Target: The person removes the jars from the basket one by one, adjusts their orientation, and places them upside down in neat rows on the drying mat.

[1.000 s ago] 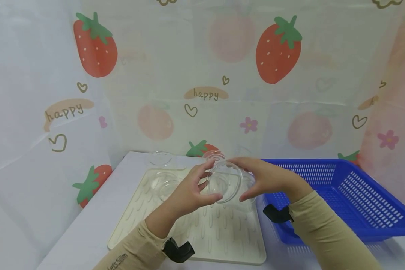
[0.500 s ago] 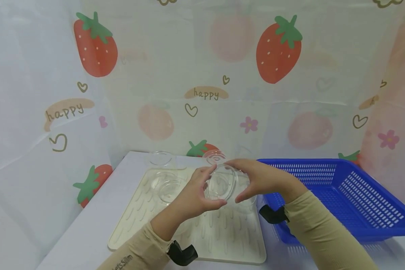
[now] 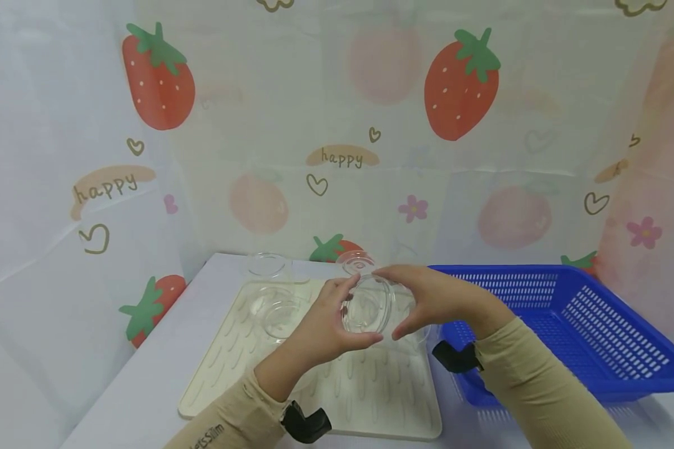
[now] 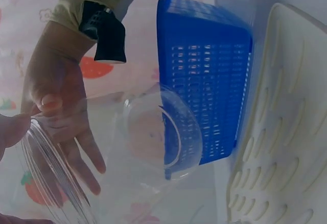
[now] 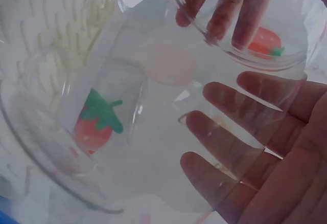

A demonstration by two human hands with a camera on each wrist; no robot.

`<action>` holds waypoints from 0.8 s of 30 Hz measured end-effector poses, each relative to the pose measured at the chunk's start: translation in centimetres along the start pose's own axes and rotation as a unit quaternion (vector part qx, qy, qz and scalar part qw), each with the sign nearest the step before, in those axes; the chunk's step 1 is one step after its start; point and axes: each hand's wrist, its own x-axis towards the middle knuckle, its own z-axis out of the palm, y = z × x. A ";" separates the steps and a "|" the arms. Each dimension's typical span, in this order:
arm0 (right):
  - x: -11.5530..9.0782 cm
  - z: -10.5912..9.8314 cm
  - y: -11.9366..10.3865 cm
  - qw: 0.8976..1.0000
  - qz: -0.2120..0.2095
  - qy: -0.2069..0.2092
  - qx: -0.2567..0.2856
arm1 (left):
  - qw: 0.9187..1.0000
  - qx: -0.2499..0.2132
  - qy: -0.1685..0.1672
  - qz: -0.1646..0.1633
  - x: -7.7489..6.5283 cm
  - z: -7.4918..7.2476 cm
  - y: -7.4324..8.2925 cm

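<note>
In the head view, my left hand (image 3: pixel 320 324) grips a clear plastic bowl (image 3: pixel 367 305) by its side, thumb below and fingers above. The bowl is tipped on its side over the mat. Several close rim lines (image 4: pixel 56 173) show beside the thumb in the left wrist view; whether bowls are nested cannot be told. My right hand (image 3: pixel 440 299) stands by the bowl's right side with thumb and fingers apart. Its fingers look straight and spread in the right wrist view; contact with the bowl is unclear. Another clear bowl (image 5: pixel 66 183) shows at that view's lower left.
A cream ribbed mat (image 3: pixel 365 399) lies on the white table (image 3: pixel 140 380). Clear bowls (image 3: pixel 283 318) stand on its left part, with others (image 3: pixel 266 265) at the back edge. A blue perforated basket (image 3: pixel 567 349) stands right, close to my right forearm. A strawberry-print curtain hangs behind.
The held bowl has shifted slightly left and turned a little in my left hand. My right hand has moved slightly left, closer to it. The bowls on the mat stay put.
</note>
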 end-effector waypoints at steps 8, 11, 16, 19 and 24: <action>-0.9 -0.9 0.9 0.999 0.004 0.004 0.041 | 1.000 -0.003 0.007 -0.007 0.1 -0.3 0.2; -1.5 -1.4 1.5 0.998 0.001 0.023 0.055 | 0.999 -0.023 0.022 -0.011 0.2 -0.5 0.2; -2.2 -2.1 2.3 0.993 -0.024 0.056 0.098 | 0.997 -0.055 0.045 -0.013 0.2 -1.0 0.2; -2.4 -2.0 2.6 0.990 -0.034 0.077 0.114 | 0.996 -0.063 0.054 -0.018 0.3 -1.4 0.2; -2.5 -1.3 2.9 0.982 0.003 0.125 0.140 | 0.993 -0.088 0.068 -0.037 0.4 -2.1 0.0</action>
